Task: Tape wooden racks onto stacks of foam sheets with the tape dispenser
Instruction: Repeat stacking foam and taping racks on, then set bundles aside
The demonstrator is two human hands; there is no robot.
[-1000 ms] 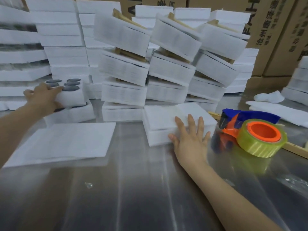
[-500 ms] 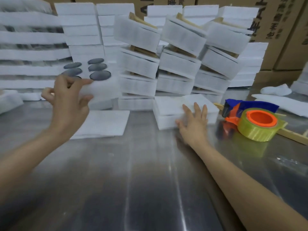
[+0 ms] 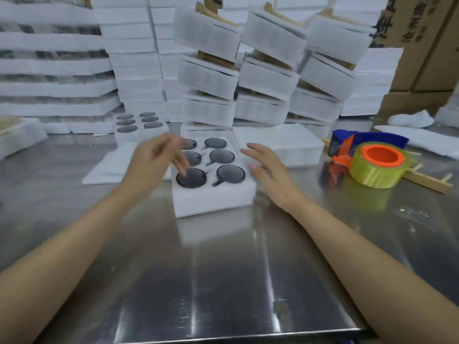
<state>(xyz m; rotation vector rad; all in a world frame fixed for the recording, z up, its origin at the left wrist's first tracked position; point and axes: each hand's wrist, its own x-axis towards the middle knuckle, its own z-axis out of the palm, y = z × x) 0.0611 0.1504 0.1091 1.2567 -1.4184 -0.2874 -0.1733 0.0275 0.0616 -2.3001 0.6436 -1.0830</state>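
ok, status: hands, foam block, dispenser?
Left hand open, fingertips over the foam block. Right hand open, beside it, empty. Tape dispenser idle at right, lying on a wooden rack. Nothing blocking.

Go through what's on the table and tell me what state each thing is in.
Foam block: flat, six recesses filled.
Left hand: open, fingertip on a disc.
Right hand: open, empty.
Tape dispenser: lying unused.
Wooden rack: flat, partly under dispenser.

Brown cardboard boxes with dark printed characters stand at two o'clock behind the steel counter, and a crumpled white cloth lies just below them.
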